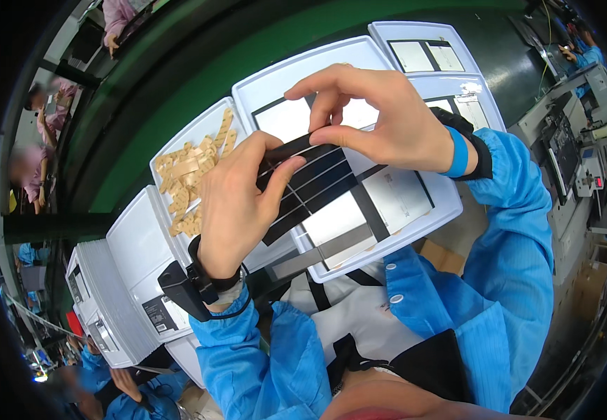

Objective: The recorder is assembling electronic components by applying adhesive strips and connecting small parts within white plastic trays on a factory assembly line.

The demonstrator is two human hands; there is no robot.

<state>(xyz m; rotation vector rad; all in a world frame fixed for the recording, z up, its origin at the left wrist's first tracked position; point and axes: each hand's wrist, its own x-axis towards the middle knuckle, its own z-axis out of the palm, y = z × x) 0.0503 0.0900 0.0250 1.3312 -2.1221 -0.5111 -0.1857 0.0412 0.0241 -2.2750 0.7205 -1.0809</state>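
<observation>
Both of my hands hold a black sheet (322,178) divided into strips by thin pale lines. My left hand (237,187) grips its left edge, the thumb lying on top and the fingers hidden behind. My right hand (386,117) pinches the far edge between thumb and index finger, its other fingers bent above. That far edge curls up between the hands. Under the sheet is a white plastic tray (445,215) with flat silver-white, black-edged rectangular pieces (396,199). A grey translucent strip (319,252) crosses the tray's near side.
Left of my hands, a white tray holds a heap of tan perforated strips (190,168). More white trays with flat pieces (429,57) stand at the far right, and a stack of trays (111,301) at the near left. Other people work around the green bench (177,66).
</observation>
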